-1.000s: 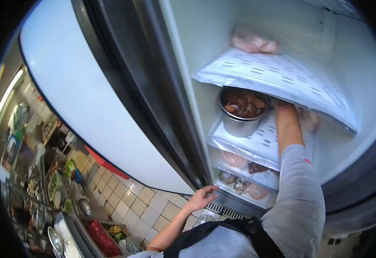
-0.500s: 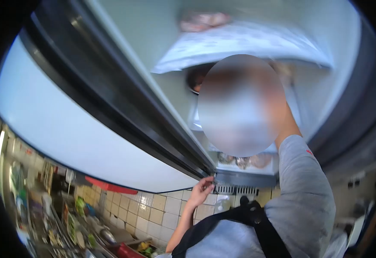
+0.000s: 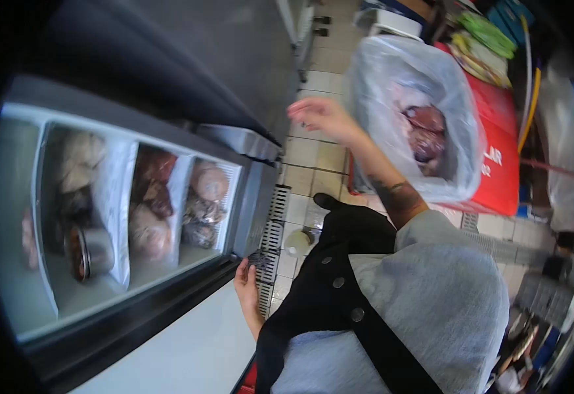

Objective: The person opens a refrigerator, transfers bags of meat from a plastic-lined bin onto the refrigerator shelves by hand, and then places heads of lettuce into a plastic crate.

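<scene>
My right hand (image 3: 320,117) is in the air between the fridge and a bin lined with clear plastic (image 3: 359,105). Its fingers reach toward the fridge side, loosely stretched, with nothing visible in them. Dark red meat (image 3: 426,131) lies inside the liner. My left hand (image 3: 247,289) is at the edge of the open fridge door (image 3: 188,335), fingers extended upward beside the cabinet corner. On the fridge shelves stand a metal pot (image 3: 96,253), wrapped meat (image 3: 150,230) and several bagged bundles (image 3: 201,210).
A red crate (image 3: 497,177) stands against the lined bin, with green and yellowish bags (image 3: 484,46) behind. Floor grates (image 3: 272,230) run along the fridge base over white tiles. A dark cabinet (image 3: 221,59) stands beyond the fridge. Crates and clutter (image 3: 543,299) are at the right.
My view has swung to the right, bringing the lined bin into sight. My right hand has come out of the fridge and is over the floor. My left hand stays by the door edge.
</scene>
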The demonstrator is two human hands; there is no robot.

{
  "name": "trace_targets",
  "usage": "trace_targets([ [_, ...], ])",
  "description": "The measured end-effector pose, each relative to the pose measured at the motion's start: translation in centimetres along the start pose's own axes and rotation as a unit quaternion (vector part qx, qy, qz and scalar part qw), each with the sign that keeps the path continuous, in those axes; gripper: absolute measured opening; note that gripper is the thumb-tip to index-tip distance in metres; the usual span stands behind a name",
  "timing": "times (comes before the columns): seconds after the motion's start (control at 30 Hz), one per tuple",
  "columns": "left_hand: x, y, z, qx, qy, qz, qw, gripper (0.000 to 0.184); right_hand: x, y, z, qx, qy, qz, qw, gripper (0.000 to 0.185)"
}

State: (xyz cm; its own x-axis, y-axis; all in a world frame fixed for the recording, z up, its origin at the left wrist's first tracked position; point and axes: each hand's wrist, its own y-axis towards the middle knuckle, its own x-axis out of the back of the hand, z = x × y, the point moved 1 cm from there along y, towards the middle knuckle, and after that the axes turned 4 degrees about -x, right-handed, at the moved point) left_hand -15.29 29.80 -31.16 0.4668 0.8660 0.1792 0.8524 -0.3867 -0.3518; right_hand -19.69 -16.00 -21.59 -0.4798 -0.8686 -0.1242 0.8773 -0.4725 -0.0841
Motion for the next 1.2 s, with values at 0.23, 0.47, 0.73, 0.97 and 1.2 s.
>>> trace_targets([
  [0.23,-8.2,-0.7,-2.5,-0.001,0.174,0.105,0.979,0.042,26.1,-11.5,-12.5,-0.181,-0.397,-0.235,0.869,0.032],
  [0.47,-26.6,-0.8,-11.0,-0.285,0.336,0.207,0.873,0.045,14.1,-14.5,-13.6,-0.224,-0.426,0.115,0.869,0.043],
  [0.73,-45.7,2.9,-13.6,-0.372,0.458,0.335,0.734,0.039,17.9,-12.7,-12.3,-0.069,-0.200,0.323,0.922,0.041],
  [0.97,-45.5,4.3,-10.2,-0.384,0.589,0.234,0.672,0.039,32.8,-9.8,-17.4,-0.190,-0.691,0.189,0.671,0.029],
  [1.2,-43.9,3.8,-10.0,-0.338,0.561,0.236,0.718,0.037,34.8,-13.6,-22.7,-0.048,-0.839,-0.081,0.536,0.050],
])
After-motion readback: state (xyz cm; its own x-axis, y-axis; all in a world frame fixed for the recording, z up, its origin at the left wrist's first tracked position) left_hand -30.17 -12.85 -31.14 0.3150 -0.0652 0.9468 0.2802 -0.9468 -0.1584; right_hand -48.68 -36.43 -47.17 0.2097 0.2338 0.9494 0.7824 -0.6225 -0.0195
